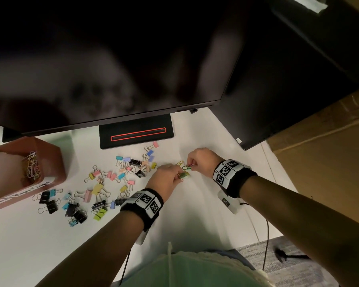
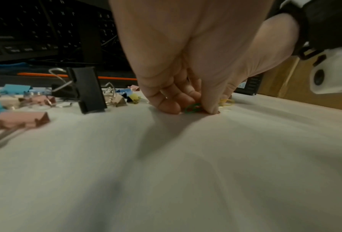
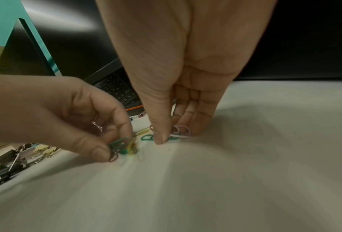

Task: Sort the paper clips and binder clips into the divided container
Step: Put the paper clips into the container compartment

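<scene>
Both hands pinch thin coloured wire paper clips off the white table.

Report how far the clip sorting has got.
Done: a heap of paper clips lies in one compartment of the container. In hand: left hand and right hand each pinch paper clips off the table. Left: the binder clips, all still scattered.
</scene>
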A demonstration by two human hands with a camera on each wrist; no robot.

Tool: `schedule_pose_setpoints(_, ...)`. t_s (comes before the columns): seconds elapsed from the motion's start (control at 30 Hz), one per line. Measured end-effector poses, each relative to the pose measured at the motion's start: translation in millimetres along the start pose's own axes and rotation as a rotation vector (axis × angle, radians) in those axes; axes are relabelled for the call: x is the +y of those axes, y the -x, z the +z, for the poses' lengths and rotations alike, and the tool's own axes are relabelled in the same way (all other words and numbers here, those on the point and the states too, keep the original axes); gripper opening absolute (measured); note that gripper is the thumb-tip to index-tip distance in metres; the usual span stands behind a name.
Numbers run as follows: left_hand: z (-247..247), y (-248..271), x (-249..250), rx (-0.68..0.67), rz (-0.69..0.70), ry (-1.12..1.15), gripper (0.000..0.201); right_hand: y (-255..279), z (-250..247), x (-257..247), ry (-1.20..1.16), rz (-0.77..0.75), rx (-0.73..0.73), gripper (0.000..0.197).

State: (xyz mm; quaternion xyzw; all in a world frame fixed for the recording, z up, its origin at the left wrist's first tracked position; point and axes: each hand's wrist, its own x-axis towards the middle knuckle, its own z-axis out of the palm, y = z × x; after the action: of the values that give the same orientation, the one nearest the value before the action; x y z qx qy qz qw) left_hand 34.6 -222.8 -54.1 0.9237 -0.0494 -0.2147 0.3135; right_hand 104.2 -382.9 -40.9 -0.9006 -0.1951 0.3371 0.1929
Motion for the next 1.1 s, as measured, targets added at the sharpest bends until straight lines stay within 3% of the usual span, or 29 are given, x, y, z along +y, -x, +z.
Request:
schedule_pose_setpoints(0.23, -3.9, 0.4, -11.8, 0.047, 0.081, -0.065, 0.015, 4.2, 0.9, 3.8, 0.036, -0.002, -0.006, 0.013)
schedule_pose_setpoints(0.67, -13.2, 11.0, -27.3, -0.005, -0.054, -0.035, 0.016, 7.3, 2.3, 1.5, 0.113, -0.054, -0.056, 0.020)
schedule_pose_setpoints(1.1, -16.4, 19.7, -28.3, 0.033, -0.043, -0.053, 0.011, 4.7, -1.9, -7.1, 0.211, -0.118, -0.079, 0.027)
